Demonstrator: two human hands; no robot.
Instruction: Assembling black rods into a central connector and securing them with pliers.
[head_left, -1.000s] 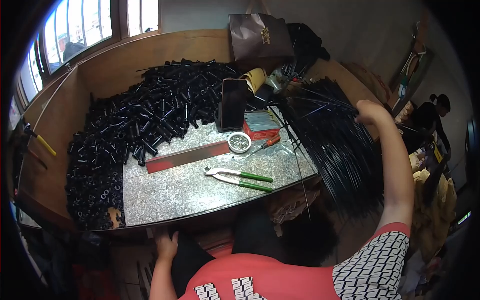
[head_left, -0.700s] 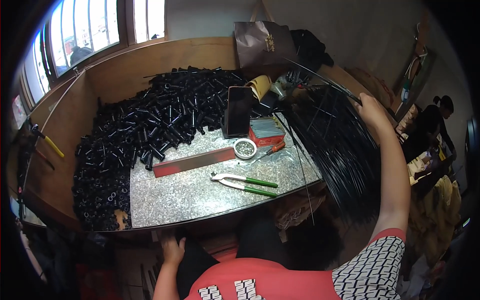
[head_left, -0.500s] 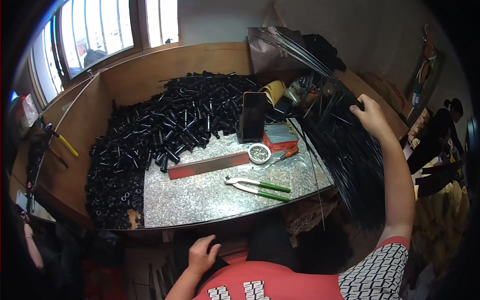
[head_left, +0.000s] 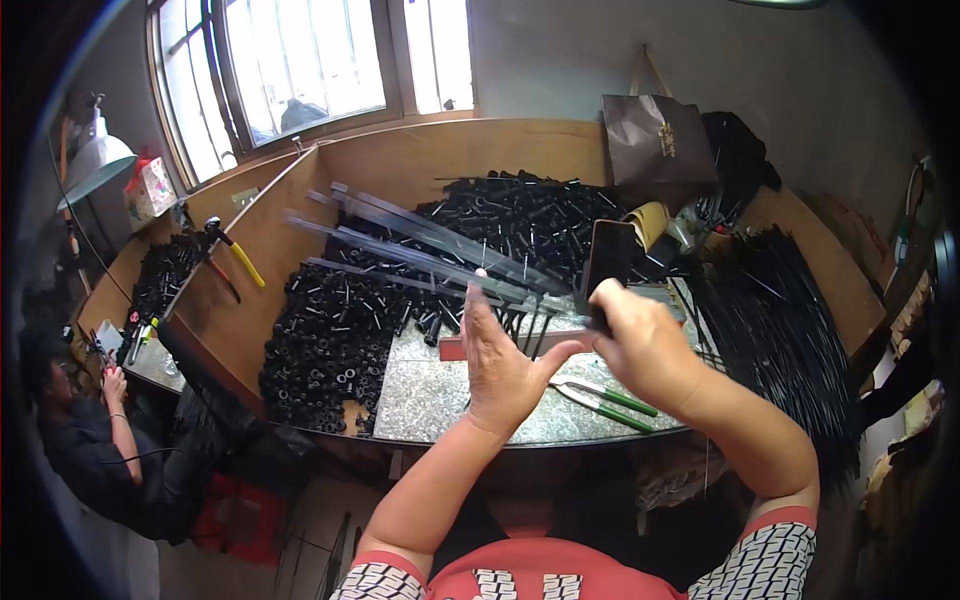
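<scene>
My right hand (head_left: 645, 345) is closed around one end of a bundle of thin, long rods (head_left: 430, 255). Their far ends fan out to the left, smeared by motion, above a heap of black tubular parts (head_left: 330, 340). My left hand (head_left: 497, 370) is upright with fingers stretched and thumb apart, beside the rods; whether it touches them I cannot tell. Beneath the hands, pincers with green handles (head_left: 615, 405) lie on the speckled board (head_left: 425, 405). A red-edged metal bar (head_left: 455, 347) is partly covered by my left hand. Behind my right hand stands a dark phone (head_left: 611, 255).
More black rods (head_left: 780, 320) lie in a thick pile at the right. Wooden walls (head_left: 470, 140) border the bench, with a paper bag (head_left: 660, 140) at the back. Yellow-handled pliers (head_left: 245, 262) hang on the left partition; beyond it another person (head_left: 120, 430) works.
My right hand has swung from the rod pile at the right to mid-bench, now with rods in it. My left hand has risen from near my lap to beside them. The view has shifted left.
</scene>
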